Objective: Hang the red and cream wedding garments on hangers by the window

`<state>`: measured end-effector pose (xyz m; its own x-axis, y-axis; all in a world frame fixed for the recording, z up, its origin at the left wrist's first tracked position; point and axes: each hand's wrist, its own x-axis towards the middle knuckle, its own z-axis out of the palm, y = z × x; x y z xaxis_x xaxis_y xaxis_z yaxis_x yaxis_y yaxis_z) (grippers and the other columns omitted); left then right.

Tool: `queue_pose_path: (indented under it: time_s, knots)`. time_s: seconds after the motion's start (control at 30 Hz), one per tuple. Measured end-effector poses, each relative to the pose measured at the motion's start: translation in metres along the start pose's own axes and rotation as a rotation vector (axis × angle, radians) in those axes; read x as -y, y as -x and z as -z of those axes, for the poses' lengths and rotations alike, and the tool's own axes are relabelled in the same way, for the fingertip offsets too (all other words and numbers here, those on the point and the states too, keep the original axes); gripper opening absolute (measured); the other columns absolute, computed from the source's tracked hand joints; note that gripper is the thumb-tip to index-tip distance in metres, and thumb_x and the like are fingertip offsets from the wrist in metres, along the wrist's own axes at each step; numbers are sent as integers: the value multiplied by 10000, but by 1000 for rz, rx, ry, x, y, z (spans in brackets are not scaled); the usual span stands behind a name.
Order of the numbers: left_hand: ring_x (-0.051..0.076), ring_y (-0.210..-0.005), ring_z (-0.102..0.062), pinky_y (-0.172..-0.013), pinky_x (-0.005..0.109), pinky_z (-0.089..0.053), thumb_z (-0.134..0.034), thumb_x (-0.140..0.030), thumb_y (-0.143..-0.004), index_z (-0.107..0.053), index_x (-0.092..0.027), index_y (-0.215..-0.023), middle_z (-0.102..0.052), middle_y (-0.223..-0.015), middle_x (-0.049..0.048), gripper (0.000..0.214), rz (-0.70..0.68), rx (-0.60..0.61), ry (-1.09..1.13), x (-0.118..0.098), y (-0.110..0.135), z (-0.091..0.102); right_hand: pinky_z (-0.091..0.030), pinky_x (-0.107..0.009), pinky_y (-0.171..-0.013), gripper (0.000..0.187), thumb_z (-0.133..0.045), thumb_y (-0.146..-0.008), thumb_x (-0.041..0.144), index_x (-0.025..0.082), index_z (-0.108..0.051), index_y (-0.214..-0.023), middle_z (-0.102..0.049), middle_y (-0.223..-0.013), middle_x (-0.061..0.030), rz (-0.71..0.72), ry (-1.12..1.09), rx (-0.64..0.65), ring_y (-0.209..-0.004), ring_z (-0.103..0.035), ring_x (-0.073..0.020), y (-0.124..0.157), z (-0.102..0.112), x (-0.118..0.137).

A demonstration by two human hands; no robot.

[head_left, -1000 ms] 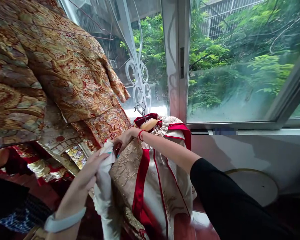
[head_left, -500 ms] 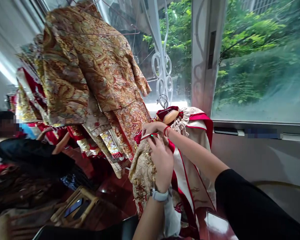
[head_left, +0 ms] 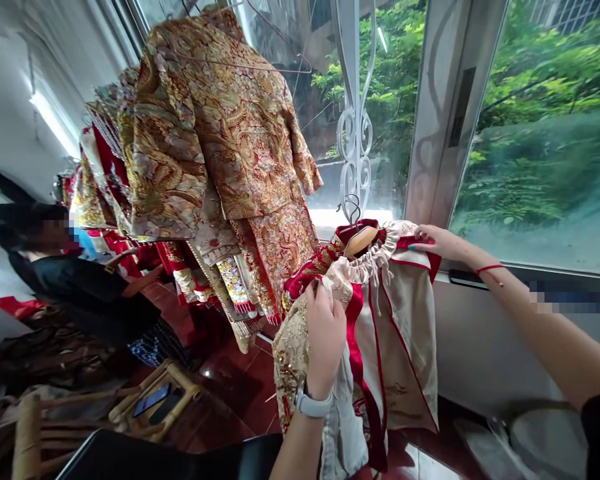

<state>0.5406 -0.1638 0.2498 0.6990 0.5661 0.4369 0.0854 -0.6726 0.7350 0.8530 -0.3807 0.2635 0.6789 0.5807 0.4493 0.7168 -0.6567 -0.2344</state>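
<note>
A cream skirt (head_left: 410,313) with red trim and a gathered drawstring waist hangs beneath the window, spread against a wooden hanger (head_left: 362,241). Behind its waist shows a red collar with gold embroidery. My left hand (head_left: 325,333), wearing a white watch, pinches the top edge at the left, above gold-beaded cloth (head_left: 291,340). Over at the right end, my right hand (head_left: 437,241) grips the top edge between thumb and fingers. A red string circles that wrist. Loose drawstring cords (head_left: 380,277) dangle between the hands.
Embroidered gold jackets (head_left: 240,133) hang on a rack to the left. A white scrolled metal bracket (head_left: 353,147) stands before the window. Lower left, a bamboo chair (head_left: 180,400) bears a phone (head_left: 153,399). A person in black (head_left: 80,280) is beside the rack.
My right hand has moved from beside my left hand out to the skirt's right end. The left hand still holds the left edge. My view has shifted left.
</note>
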Motion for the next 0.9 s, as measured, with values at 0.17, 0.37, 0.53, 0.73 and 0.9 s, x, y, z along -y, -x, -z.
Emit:
queue_pose_path:
  time_s: [0.17, 0.37, 0.53, 0.73, 0.9]
  knots:
    - [301, -1331, -458, -1120, 485, -370, -445, -148, -846, -591, -199, -1192, -573, -1293, 130, 379, -31, -42, 24, 5, -9, 5, -378, -454, -986, 624, -499, -817, 659, 210, -527, -1249, -577, -1262, -144, 127, 13, -100, -1171, -509, -323, -15, -12, 4]
    - [355, -1309, -480, -1075, 513, -399, -430, -116, -842, -553, -133, -1261, -467, -1408, 216, 437, 17, -54, -123, 1, -15, 0, -430, -413, -904, 583, -566, -761, 612, 221, -561, -1194, -617, -1193, -136, 93, -32, 39, -1096, -553, -323, -28, -12, 13]
    - [359, -1207, -569, -1012, 514, -454, -410, -84, -850, -578, -140, -1242, -514, -1355, 220, 431, 58, -55, -174, -16, -25, 13, -419, -348, -687, 343, -522, -818, 552, 271, -638, -977, -721, -947, -85, 2, 17, 197, -848, -651, -308, -1, -11, 29]
    - [320, -1010, -674, -854, 465, -566, -368, -58, -869, -348, -168, -1474, -270, -1546, 251, 615, -128, -49, -59, -69, -4, -35, -407, -410, -643, 510, -380, -851, 602, 289, -673, -1127, -737, -914, -155, -83, 160, 122, -867, -666, -403, 33, -32, 30]
    - [330, -1218, -565, -890, 438, -583, -328, -56, -908, -371, -221, -1443, -352, -1496, 206, 561, -258, -43, -120, -33, 2, -98, -423, -427, -624, 518, -336, -855, 610, 332, -667, -1139, -734, -838, -146, -123, 155, 20, -832, -668, -408, 42, -45, 36]
